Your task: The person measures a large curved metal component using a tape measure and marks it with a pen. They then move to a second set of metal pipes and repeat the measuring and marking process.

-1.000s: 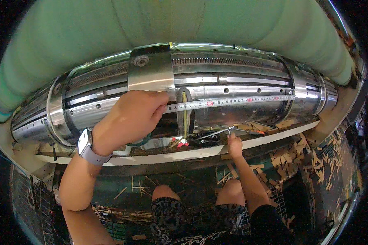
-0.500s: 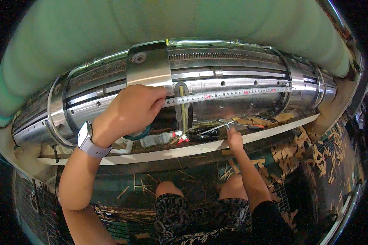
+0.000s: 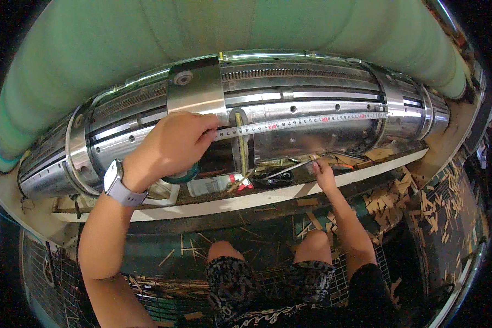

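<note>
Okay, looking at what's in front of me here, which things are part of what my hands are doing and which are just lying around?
In use:
- left hand pressing the tape measure against the steel cylinder
- right hand at a thin metal rod on the white ledge

Lying about:
- wood scraps on the floor
- clear plastic bottle on the ledge
- green fabric above the cylinder

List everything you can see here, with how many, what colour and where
metal cylinder: one, silver, lying across the middle
measuring tape: one, pale, stretched along the cylinder from the left hand rightward
green cover: one, pale green, arching above the cylinder
thin metal tool: one, silver, under the cylinder by the right hand
white ledge: one, below the cylinder
wood scraps: many, tan, on the floor at right
wristwatch: one, grey, left wrist
left hand: on the tape
right hand: at the tool
knees: two, bottom centre
</note>
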The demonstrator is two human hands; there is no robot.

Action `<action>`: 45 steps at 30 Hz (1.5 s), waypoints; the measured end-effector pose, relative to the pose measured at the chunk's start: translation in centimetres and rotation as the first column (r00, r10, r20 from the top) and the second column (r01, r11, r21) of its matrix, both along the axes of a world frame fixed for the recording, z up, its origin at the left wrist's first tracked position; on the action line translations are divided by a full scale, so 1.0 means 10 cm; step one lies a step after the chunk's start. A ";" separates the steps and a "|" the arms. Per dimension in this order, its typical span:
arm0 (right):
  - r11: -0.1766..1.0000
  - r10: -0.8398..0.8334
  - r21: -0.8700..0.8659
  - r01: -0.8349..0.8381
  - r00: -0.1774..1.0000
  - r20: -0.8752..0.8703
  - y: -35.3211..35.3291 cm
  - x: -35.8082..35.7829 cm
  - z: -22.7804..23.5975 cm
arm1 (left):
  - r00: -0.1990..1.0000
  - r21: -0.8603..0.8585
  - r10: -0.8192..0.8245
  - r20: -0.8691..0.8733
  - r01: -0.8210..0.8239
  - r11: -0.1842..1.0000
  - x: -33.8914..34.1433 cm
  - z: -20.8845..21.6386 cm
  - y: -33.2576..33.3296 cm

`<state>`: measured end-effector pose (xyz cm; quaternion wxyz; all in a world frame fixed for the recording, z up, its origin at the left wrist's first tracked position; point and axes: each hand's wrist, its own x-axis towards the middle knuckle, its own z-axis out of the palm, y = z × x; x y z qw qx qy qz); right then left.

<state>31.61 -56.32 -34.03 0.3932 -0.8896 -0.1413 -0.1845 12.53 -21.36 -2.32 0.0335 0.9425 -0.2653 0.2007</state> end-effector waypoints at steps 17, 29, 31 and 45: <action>0.930 -0.059 0.366 0.040 0.998 0.039 -0.34 -0.71 0.53 | 0.998 -0.113 0.037 -0.057 -0.043 0.993 -0.04 0.05 -0.11; 0.505 0.045 0.855 0.118 0.986 -0.163 -1.18 -0.61 0.97 | 1.000 -0.126 0.015 0.007 -0.014 0.992 0.01 -0.03 -0.18; 0.501 0.041 0.856 0.127 0.985 -0.170 -1.20 -0.57 0.97 | 1.000 -0.143 0.011 -0.012 -0.013 0.990 0.01 -0.04 -0.20; 0.195 0.148 0.963 0.185 0.965 -0.216 -1.05 -0.54 1.12 | 1.000 -0.162 0.017 -0.012 -0.019 0.987 0.00 -0.04 -0.23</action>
